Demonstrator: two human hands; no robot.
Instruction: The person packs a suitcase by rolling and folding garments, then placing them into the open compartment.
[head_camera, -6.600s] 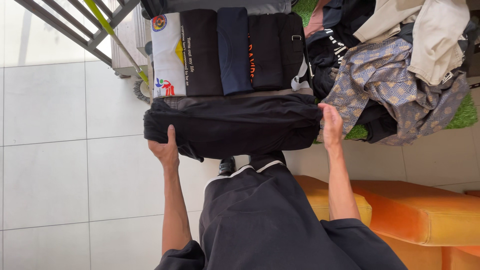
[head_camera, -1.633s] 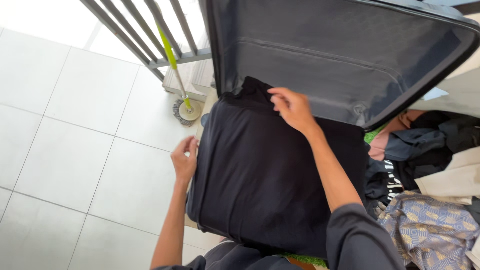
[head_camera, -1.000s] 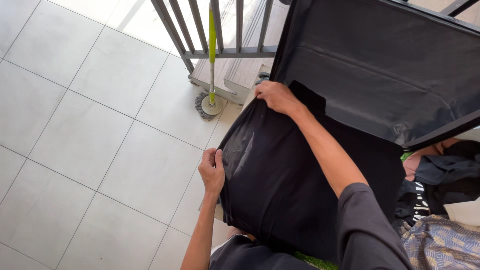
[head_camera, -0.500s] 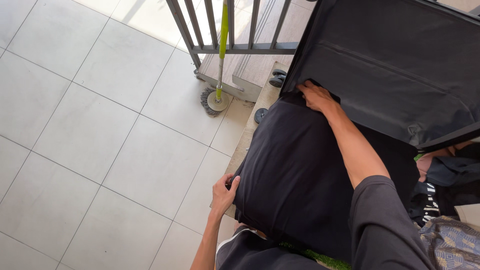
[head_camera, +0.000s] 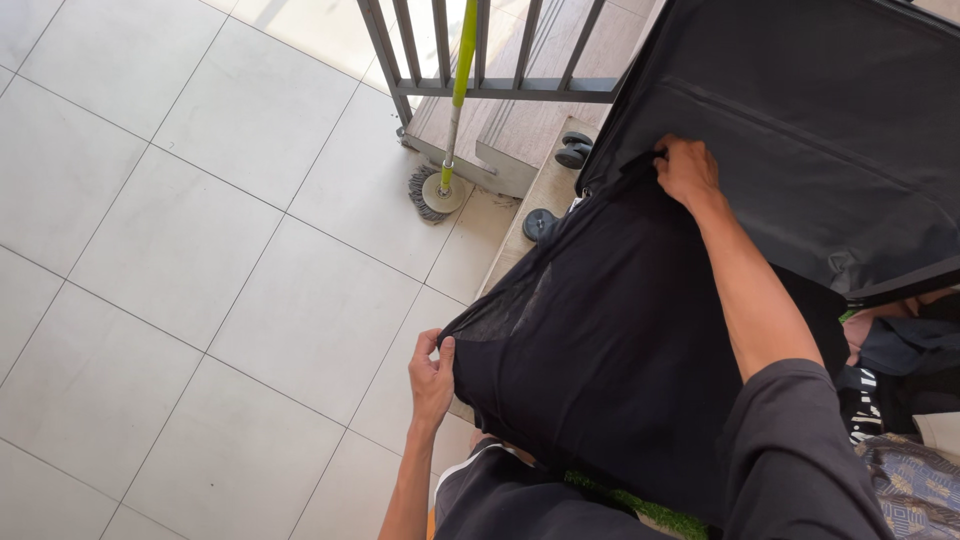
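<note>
A large black cloth (head_camera: 600, 340) is stretched over the open suitcase's lower half. My left hand (head_camera: 432, 372) pinches the cloth's near left corner, lifting it a little off the edge. My right hand (head_camera: 686, 168) grips the far corner against the hinge of the suitcase. The raised dark grey lid (head_camera: 800, 130) stands behind my right hand. Whatever lies under the cloth is hidden.
A mop with a lime-green handle (head_camera: 452, 110) leans on a grey metal railing (head_camera: 470, 60) beyond the suitcase. Two suitcase wheels (head_camera: 560, 190) show at the left edge. A pile of clothes (head_camera: 900, 400) lies at the right. White floor tiles (head_camera: 200, 250) fill the left.
My right hand moved up and right along the hinge with the cloth's far corner. My left hand lifted the near corner, so the cloth is tauter and raised at the left.
</note>
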